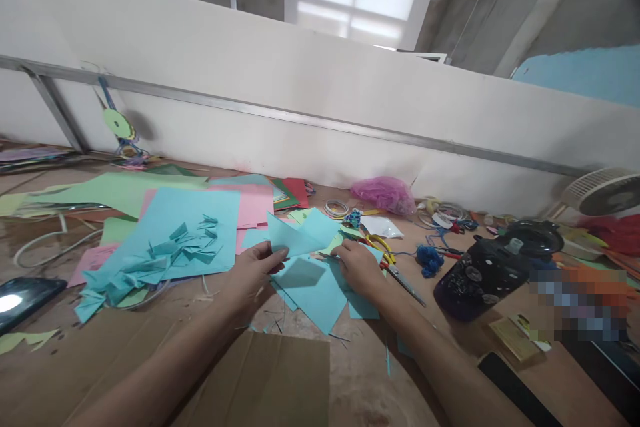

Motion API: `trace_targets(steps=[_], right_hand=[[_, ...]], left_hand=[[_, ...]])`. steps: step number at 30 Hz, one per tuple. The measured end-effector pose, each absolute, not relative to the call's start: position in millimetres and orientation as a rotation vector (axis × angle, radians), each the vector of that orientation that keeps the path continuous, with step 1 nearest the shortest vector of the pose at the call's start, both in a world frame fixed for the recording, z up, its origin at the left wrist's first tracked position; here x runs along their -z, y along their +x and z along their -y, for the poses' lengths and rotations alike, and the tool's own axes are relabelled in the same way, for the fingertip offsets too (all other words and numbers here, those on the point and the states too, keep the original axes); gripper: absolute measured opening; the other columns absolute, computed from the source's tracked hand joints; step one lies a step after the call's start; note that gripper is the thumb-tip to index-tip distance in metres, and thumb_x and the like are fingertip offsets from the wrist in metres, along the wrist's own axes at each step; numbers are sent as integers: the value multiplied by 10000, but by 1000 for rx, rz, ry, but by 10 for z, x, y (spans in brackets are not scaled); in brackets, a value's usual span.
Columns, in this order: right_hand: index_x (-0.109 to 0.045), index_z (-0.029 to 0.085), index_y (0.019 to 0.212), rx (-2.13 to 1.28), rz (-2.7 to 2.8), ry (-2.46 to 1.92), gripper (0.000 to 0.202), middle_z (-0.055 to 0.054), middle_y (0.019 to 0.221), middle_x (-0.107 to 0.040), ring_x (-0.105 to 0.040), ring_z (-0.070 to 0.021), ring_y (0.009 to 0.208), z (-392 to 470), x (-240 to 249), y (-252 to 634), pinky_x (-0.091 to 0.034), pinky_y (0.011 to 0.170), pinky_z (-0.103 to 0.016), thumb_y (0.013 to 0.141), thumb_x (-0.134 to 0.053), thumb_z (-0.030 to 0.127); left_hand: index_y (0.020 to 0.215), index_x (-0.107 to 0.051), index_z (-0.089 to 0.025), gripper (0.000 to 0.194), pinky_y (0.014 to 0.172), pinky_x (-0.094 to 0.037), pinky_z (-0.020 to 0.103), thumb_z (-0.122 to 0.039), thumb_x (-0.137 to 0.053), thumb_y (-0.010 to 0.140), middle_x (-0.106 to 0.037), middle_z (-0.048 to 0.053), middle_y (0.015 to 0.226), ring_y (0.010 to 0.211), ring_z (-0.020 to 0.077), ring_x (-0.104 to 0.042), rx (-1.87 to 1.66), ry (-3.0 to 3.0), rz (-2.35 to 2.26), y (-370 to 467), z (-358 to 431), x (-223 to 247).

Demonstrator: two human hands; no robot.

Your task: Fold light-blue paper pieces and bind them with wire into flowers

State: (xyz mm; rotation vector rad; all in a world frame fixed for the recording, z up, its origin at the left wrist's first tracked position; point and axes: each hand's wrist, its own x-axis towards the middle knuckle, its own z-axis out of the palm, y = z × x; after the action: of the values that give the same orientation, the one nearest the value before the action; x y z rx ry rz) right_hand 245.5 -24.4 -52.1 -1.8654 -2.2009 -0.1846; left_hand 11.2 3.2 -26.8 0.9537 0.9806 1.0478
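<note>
Between the thumb and fingers of my left hand [261,260] is a light blue sheet of paper [300,233], folded so that one corner stands up. My right hand [357,268] has its fingers curled together by the right lower edge of that sheet; what they pinch is hidden. Loose blue paper squares [320,303] lie beneath both hands. Yellow-handled scissors [383,250] rest just beyond my right hand, with their blades pointing toward me. To the left, a row of folded blue paper pieces [165,253] lies on a larger blue sheet [200,203].
Green sheets [120,187] and pink sheets [255,203] spread at the left and back. A phone [27,300] lies far left. Brown cardboard [270,380] is in front. Right are blue yarn [429,259], a dark bottle-like container [480,277] and a fan [605,192]. A white partition [300,140] stands behind.
</note>
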Motion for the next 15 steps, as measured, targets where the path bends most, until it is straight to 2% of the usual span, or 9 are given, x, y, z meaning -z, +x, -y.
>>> trace_targets(steps=[5, 8, 11, 15], right_hand=[[-641, 203, 931, -20, 1855, -1793, 212, -59, 985, -592, -587, -191, 847, 274, 370, 2507, -411, 709, -274, 840, -461, 136], [-594, 212, 944, -367, 1710, -1668, 191, -22, 914, -601, -582, -142, 650, 299, 266, 2521, -425, 616, -257, 841, -437, 179], [-558, 216, 1012, -781, 1593, -1579, 215, 23, 749, -619, -499, -113, 462, 317, 209, 2493, -372, 481, -238, 839, -430, 226], [-631, 175, 1004, -1064, 1541, -1461, 263, 25, 651, -533, -457, -107, 508, 344, 151, 2441, -354, 505, -229, 847, -464, 303]], left_hand=[[792, -707, -168, 320, 579, -399, 219, -383, -818, 582, -651, 11, 687, 601, 113, -510, -1060, 957, -965, 75, -74, 296], [811, -702, -161, 330, 592, -407, 231, -395, -806, 604, -661, 24, 713, 611, 120, -526, -1075, 981, -961, 41, -121, 331], [821, -697, -155, 348, 614, -417, 243, -409, -800, 606, -662, 23, 716, 616, 126, -538, -1098, 1012, -962, 11, -168, 349], [785, -685, -154, 347, 628, -414, 252, -425, -798, 600, -659, 17, 699, 613, 126, -536, -1099, 1030, -980, -7, -200, 335]])
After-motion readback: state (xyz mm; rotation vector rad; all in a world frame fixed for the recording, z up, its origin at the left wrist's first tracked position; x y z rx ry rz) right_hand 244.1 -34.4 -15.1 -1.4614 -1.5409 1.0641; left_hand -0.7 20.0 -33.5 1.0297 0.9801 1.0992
